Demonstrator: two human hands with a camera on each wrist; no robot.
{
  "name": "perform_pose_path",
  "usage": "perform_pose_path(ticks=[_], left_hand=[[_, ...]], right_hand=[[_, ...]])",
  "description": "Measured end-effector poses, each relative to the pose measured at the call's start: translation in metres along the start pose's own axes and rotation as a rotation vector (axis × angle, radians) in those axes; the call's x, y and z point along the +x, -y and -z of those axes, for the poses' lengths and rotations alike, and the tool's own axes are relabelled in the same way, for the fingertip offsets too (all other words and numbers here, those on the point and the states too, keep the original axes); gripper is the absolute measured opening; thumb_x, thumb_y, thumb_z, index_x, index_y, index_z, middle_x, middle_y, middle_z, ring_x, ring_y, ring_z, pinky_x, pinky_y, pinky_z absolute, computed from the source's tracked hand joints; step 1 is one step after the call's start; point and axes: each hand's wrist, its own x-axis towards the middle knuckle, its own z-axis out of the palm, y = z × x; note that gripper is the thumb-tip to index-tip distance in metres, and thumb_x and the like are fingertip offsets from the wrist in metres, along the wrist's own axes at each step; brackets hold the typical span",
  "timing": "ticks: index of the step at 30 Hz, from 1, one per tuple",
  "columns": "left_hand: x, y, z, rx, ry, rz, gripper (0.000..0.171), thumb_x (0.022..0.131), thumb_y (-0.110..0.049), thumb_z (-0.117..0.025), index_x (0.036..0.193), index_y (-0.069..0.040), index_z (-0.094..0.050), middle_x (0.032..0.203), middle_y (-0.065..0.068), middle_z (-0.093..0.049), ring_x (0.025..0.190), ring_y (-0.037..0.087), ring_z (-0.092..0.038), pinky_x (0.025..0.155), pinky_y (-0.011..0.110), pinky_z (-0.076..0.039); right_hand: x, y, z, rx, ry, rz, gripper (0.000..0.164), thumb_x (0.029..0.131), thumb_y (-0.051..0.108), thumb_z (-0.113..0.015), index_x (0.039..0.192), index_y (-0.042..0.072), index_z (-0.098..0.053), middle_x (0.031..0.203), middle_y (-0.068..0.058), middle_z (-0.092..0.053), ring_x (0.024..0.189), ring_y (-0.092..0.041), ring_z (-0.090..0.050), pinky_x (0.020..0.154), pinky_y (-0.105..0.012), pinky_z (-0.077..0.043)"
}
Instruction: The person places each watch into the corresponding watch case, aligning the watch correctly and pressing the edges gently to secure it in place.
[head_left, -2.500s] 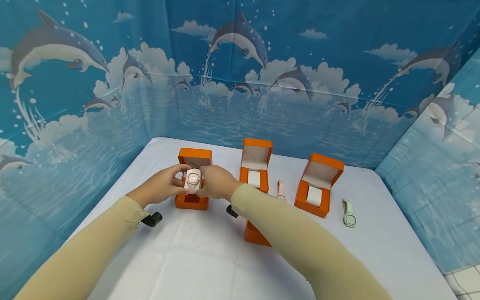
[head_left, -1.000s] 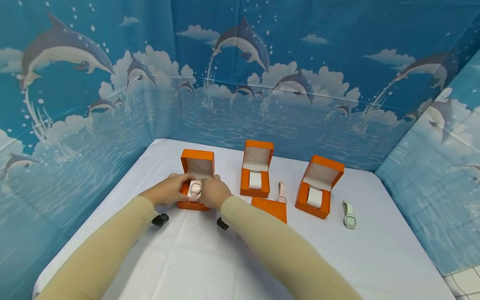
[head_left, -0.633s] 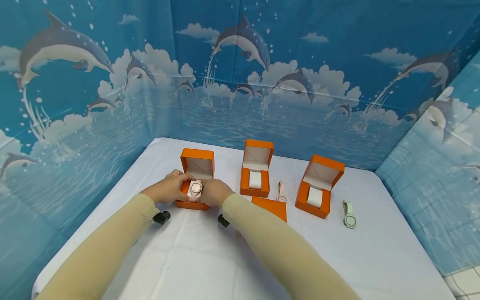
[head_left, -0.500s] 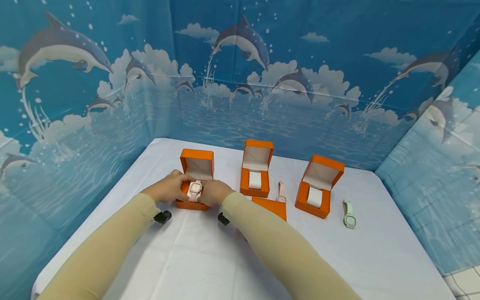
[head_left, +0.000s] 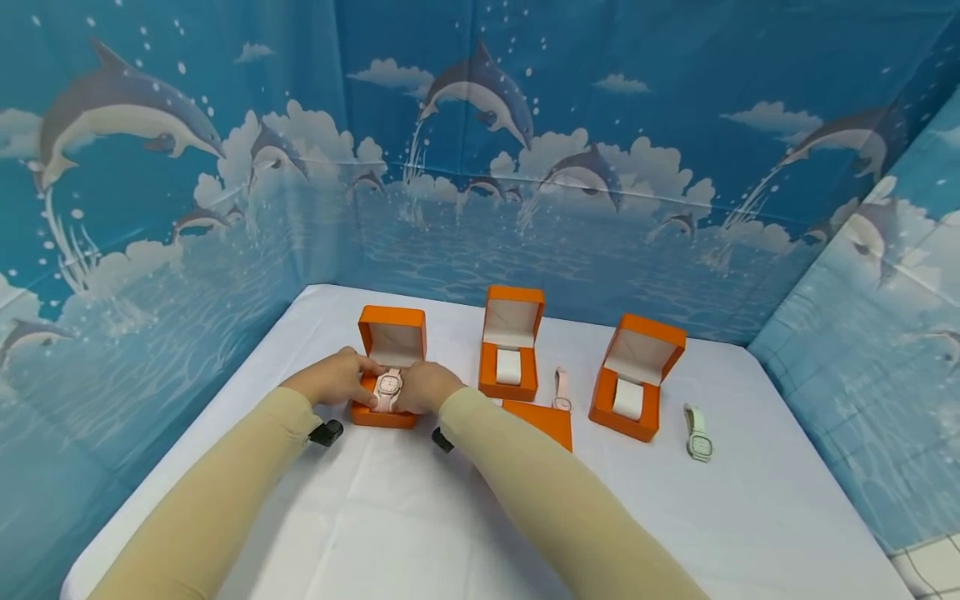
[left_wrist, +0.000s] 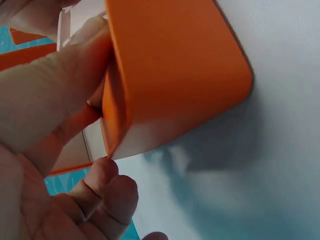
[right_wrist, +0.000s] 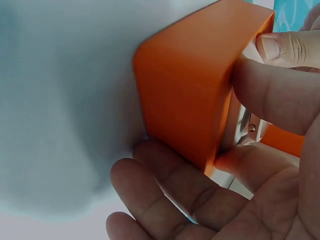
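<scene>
A pink watch [head_left: 388, 384] sits strapped round a white cushion inside the leftmost open orange box [head_left: 382, 418]. From the left side my left hand [head_left: 337, 380] pinches the cushion; in the left wrist view its thumb reaches over the rim of the orange box [left_wrist: 180, 65]. My right hand [head_left: 427, 388] grips the cushion's other side. In the right wrist view, the right thumb and a finger dip inside the box [right_wrist: 177, 95] beside the watch [right_wrist: 254, 127], while other fingers extend along the outer wall. The cushion's sides are mostly hidden by the fingers.
A middle open orange box [head_left: 528, 379] and a right one [head_left: 641, 425] hold bare white cushions. Another orange box [head_left: 543, 423] lies partly behind the right sleeve. A second pink watch [head_left: 562, 390] and a pale green watch [head_left: 699, 435] lie on the white table [head_left: 765, 483].
Since 2.5 s ago, both hands have lowered the cushion with the pink watch into the left box. Over the last second the hands have stayed nearly in place.
</scene>
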Motion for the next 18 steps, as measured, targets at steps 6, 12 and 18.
perform_pose_path(ticks=[6, 12, 18], left_hand=[[-0.0019, -0.0072, -0.0012, 0.042, 0.000, 0.018, 0.059, 0.087, -0.027, -0.088, 0.142, -0.014, -0.069, 0.131, 0.020, -0.058, 0.110, 0.029, -0.056, 0.105, 0.047, -0.051], [-0.0015, -0.0102, -0.0016, 0.056, -0.002, 0.042, 0.059, 0.088, -0.028, -0.087, 0.142, -0.016, -0.068, 0.132, 0.020, -0.057, 0.110, 0.029, -0.056, 0.106, 0.049, -0.051], [-0.0017, -0.0094, 0.0000, 0.057, -0.002, 0.049, 0.060, 0.087, -0.027, -0.088, 0.143, -0.016, -0.068, 0.133, 0.021, -0.056, 0.111, 0.030, -0.056, 0.107, 0.050, -0.051]], right_hand=[[-0.0008, 0.0003, -0.0013, -0.019, 0.009, 0.007, 0.048, 0.095, 0.047, -0.076, 0.129, 0.014, -0.074, 0.128, -0.003, -0.072, 0.093, -0.018, -0.060, 0.093, -0.033, -0.056], [-0.0007, -0.0009, -0.0006, 0.001, 0.003, -0.008, 0.052, 0.093, 0.048, -0.078, 0.132, 0.014, -0.074, 0.130, -0.004, -0.071, 0.097, -0.019, -0.062, 0.099, -0.036, -0.056], [-0.0002, -0.0008, 0.0002, -0.003, 0.000, 0.007, 0.055, 0.094, 0.049, -0.077, 0.138, 0.017, -0.070, 0.133, -0.004, -0.071, 0.100, -0.020, -0.063, 0.101, -0.037, -0.056]])
